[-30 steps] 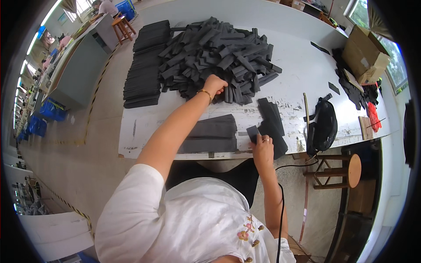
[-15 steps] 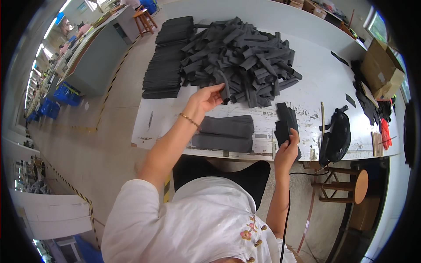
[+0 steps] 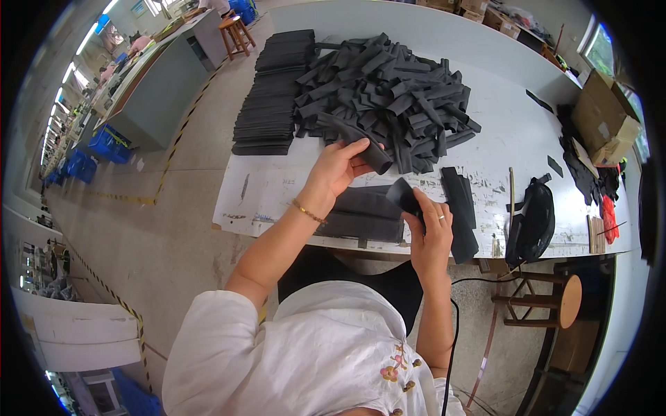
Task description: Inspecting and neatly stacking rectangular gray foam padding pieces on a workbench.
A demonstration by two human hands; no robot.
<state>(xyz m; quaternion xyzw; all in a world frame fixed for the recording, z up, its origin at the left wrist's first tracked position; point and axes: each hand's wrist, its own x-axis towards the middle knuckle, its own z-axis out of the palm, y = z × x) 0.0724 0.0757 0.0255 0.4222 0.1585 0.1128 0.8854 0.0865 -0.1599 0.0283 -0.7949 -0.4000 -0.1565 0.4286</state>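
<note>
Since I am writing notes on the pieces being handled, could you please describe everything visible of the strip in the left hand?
The strip is dark grey, long and narrow, and looks like thin, matt sheet or fabric. It is curled lengthwise, its near end rounded. It slants from upper left to lower right, at the near side of the loose pile. The left hand grips it, thumb on top. Whether its far end touches the pile is unclear.

Free: bare white tabletop (image 3: 503, 132) right of the dark strip heap (image 3: 399, 97), running down between the right-hand strip pile (image 3: 463, 222) and black bag (image 3: 534, 220); front-left corner too. Blocked: far left by stacked strips (image 3: 274, 90), rear by grey-white panel (image 3: 430, 21). Left hand (image 3: 338, 170) and curled strip (image 3: 374, 158) obstruct the gap between heap and front strips (image 3: 364, 223).
</note>
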